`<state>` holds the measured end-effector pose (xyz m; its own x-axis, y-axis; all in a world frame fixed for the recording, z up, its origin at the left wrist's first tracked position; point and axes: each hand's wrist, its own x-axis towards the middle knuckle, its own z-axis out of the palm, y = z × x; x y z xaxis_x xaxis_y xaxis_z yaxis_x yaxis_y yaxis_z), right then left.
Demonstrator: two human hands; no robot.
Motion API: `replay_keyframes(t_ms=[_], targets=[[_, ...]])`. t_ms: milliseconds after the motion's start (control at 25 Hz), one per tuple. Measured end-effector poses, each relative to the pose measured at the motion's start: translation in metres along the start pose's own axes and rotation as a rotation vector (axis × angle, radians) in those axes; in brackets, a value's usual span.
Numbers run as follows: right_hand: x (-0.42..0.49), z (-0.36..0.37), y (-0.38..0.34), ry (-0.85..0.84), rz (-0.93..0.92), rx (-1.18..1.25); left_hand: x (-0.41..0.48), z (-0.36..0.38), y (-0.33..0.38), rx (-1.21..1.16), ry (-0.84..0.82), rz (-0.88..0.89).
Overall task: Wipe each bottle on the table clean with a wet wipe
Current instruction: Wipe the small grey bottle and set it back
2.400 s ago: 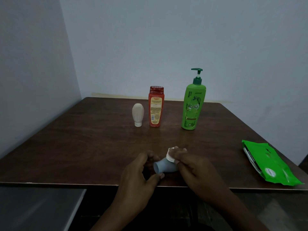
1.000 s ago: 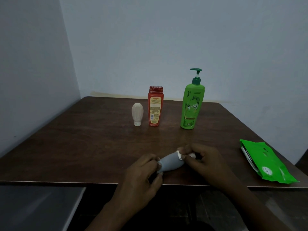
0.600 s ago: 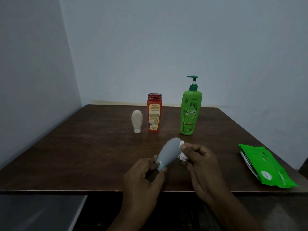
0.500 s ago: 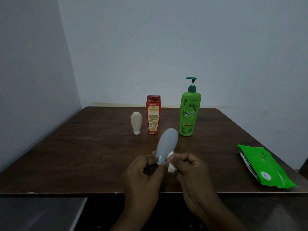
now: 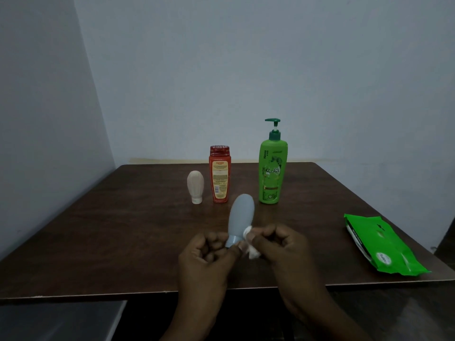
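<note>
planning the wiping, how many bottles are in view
4: cream bottle, red bottle and green pump bottle stand in a row; grey bottle held by the left hand.

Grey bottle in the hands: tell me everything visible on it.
The grey bottle is plain matte blue-grey, plastic-looking, no label visible. Oval body narrowing to a short neck and cap. It is held cap down, rounded end up, leaning slightly right. The left hand pinches the cap end; the right hand presses a crumpled white wet wipe against its lower side.
</note>
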<state>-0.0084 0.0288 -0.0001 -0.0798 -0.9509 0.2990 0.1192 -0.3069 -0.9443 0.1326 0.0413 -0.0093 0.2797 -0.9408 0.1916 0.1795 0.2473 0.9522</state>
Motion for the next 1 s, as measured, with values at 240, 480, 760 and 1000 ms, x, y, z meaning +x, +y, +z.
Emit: replay_keyframes(t_ms=[240,480,760,1000], targets=[[0.013,-0.032,-0.005,0.096,-0.239,-0.425,0.011,-0.010,0.008,-0.132,-0.102,-0.450],[0.027,-0.034,0.028,-0.120,-0.682,-1.014,0.021,-0.014,-0.005,-0.026,-0.182,-0.524],[0.039,-0.032,0.046,-0.191,-0.511,-1.050,0.021,-0.030,-0.007,0.439,-0.299,-0.186],[0.033,-0.014,0.040,-0.188,-0.464,-1.019,0.015,-0.033,-0.021,0.833,-0.174,0.271]])
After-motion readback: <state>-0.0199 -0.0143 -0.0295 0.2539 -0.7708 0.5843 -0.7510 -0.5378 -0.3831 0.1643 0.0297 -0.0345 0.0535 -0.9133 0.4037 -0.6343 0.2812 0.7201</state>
